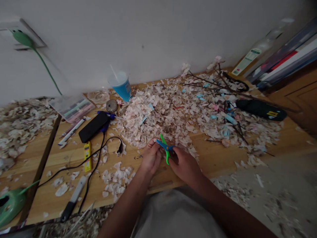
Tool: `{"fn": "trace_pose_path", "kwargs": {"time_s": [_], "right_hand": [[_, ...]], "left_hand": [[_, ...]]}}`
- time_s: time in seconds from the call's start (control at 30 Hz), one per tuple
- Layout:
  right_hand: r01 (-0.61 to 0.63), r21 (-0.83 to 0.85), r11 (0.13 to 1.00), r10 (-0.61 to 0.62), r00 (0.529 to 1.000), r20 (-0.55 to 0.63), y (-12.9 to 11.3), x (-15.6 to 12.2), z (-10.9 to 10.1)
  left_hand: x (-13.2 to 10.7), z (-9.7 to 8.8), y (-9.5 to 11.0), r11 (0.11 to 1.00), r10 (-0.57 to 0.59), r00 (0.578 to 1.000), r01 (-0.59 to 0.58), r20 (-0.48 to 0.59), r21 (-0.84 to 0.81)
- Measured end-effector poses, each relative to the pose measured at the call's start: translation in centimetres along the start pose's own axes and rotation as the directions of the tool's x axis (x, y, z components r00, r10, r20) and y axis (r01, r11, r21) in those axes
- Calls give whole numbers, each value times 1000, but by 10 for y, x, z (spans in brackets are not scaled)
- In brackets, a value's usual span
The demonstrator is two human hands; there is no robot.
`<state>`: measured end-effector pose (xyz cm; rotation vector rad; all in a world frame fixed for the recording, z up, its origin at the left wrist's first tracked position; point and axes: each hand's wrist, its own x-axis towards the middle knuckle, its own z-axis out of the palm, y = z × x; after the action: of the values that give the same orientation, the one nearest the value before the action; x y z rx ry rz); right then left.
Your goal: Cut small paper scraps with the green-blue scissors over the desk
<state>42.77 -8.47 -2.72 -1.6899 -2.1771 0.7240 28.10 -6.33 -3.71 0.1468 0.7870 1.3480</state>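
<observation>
Near the front edge of the table, my right hand [185,165] holds a pair of green and blue scissors [167,147], with its fingers at the handles. The scissor blades are spread apart and point toward my left hand [151,155]. That hand is closed in a pinch beside the blades. A small pale bit shows at its fingertips, too small to name. Just beyond both hands lies a big heap of dry, pale petals [158,109], with a few light blue scraps among them.
Left on the wooden table [133,168] lie a black phone [94,126], a yellow box [87,156], a utility knife [74,197] and black cords. Behind stands a blue cup [121,87]. Twigs [218,82], a dark green pouch [261,109] and a bottle [250,59] are at the right.
</observation>
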Motion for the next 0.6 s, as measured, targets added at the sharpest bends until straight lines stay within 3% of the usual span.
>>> {"fn": "trace_pose_path", "kwargs": {"time_s": [0.27, 0.6], "right_hand": [[12, -43, 999, -12, 1000, -8, -1, -3, 0], [-15, -91, 996, 15, 1000, 1, 1, -1, -7]], "left_hand": [[1, -3, -1, 999, -51, 999, 51, -19, 7], [0, 3, 1, 1000, 10, 999, -10, -41, -3]]}}
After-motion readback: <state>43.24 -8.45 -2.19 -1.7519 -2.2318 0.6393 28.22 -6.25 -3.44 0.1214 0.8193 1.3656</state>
